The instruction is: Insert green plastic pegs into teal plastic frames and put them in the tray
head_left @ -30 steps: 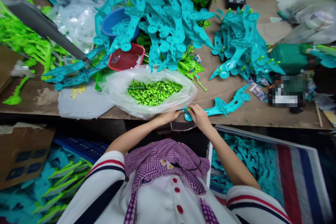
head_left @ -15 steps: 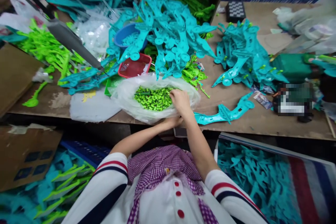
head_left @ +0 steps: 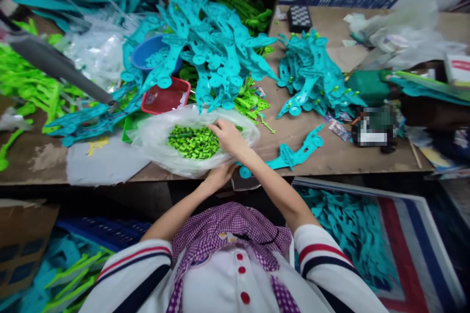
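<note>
Blue plastic part (head_left: 290,156) lies along the near edge of the table (head_left: 385,161), right of the middle, with its round end to the left and its other end pointing right and farther in. At the left, a heap of bright green parts (head_left: 22,73) covers the table, with a grey rod (head_left: 55,58) slanting across in front of it. Next come clear plastic bags (head_left: 95,54) and, nearer, a grey cloth (head_left: 106,159) with a yellow piece (head_left: 97,145) on it. Right of these, a blue bowl (head_left: 143,54) holds small blue bits, with a red basket (head_left: 161,98) on its near side. Nearer again is an open clear bag (head_left: 147,144) holding many small green pegs (head_left: 191,146), and a tall heap of blue parts (head_left: 220,49) rises beyond it. The left hand (head_left: 218,178) is low by the bag's near side, its fingers stretched right toward the round end. The right hand (head_left: 229,137) reaches over the bag, fingers bent and close together at the pegs. Fingertips are partly hidden, so I cannot tell whether either hand grips anything. Farther right stand a second blue heap (head_left: 312,78), then a green box (head_left: 369,85). Below the table at right, more blue parts (head_left: 341,234) lie beside striped cloth (head_left: 422,234)
</note>
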### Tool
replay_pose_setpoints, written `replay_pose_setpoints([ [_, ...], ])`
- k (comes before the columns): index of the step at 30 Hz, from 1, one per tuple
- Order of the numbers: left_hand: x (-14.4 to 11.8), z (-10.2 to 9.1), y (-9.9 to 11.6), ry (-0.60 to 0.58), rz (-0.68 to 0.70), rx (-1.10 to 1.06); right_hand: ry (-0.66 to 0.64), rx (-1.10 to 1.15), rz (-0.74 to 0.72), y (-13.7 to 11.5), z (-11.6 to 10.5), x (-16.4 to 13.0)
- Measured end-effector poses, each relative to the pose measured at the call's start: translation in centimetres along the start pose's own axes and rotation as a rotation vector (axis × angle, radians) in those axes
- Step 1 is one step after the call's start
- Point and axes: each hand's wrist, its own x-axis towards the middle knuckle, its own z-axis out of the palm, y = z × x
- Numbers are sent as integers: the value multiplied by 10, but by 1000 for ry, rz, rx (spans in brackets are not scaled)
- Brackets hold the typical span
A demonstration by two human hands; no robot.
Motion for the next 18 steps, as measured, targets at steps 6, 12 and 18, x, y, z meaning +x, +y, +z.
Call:
replay_pose_setpoints([
  [6,-65,-11,17,253,29,55,710,420,366,64,-33,-108],
  [12,-29,-2,107,113,394,-174,925,495,823,180,-52,-211],
  [18,102,72,141,-83,321,52,917,474,902,243,-52,-200],
])
